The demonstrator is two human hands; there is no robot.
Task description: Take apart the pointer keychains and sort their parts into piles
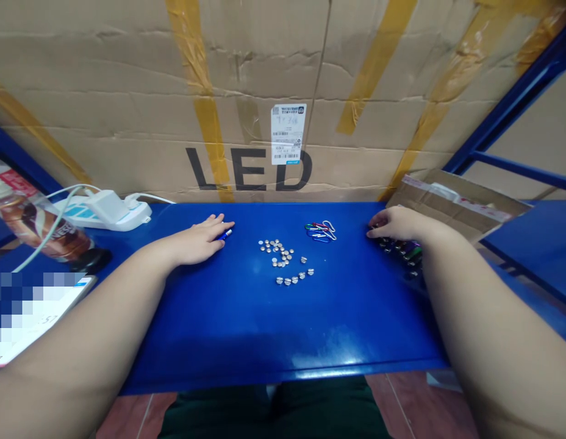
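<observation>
My left hand [198,241] rests on the blue table [274,329], its fingers curled around a small blue metal cylinder [225,235] that looks like a keychain torch. My right hand [395,224] lies over a heap of small dark metal cylinders [402,253], and its fingers hide part of the heap. Between my hands lies a scatter of silver button cells [280,256]. Several small coloured carabiners [321,231] lie in a tangle to their right.
A large taped cardboard carton [283,91] printed LED stands along the table's back edge. At back left are a white power strip [104,210] and a plastic bottle [36,222]. A flattened cardboard piece [457,204] and blue steel shelving [530,116] stand at right.
</observation>
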